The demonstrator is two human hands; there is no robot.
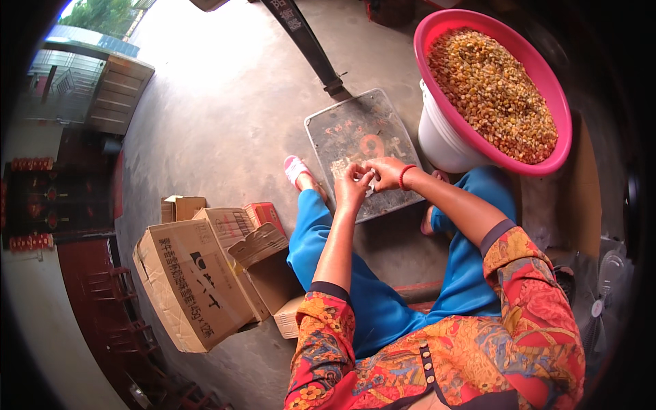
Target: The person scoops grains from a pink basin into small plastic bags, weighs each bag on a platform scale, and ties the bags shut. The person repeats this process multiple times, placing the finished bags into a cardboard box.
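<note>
My left hand (352, 187) and my right hand (388, 171) meet above the metal plate of a platform scale (341, 130). Between their fingertips is a small white scrap (370, 191), perhaps paper or plastic; the fingers hide most of it. A red bracelet (403, 177) circles the right wrist. To the right, a pink plastic basin (562, 115) full of dried corn kernels (489, 95) rests tilted on a white bucket (443, 134). The scale plate lies before my seated legs and bears worn painted marks.
Several cardboard boxes (195, 282) are piled on the concrete floor (215, 138) at the left. The scale's dark post (302, 41) rises at the far side. An electric fan (597, 307) and a cardboard sheet (581, 189) stand at the right. Wooden stools (110, 284) line the left wall.
</note>
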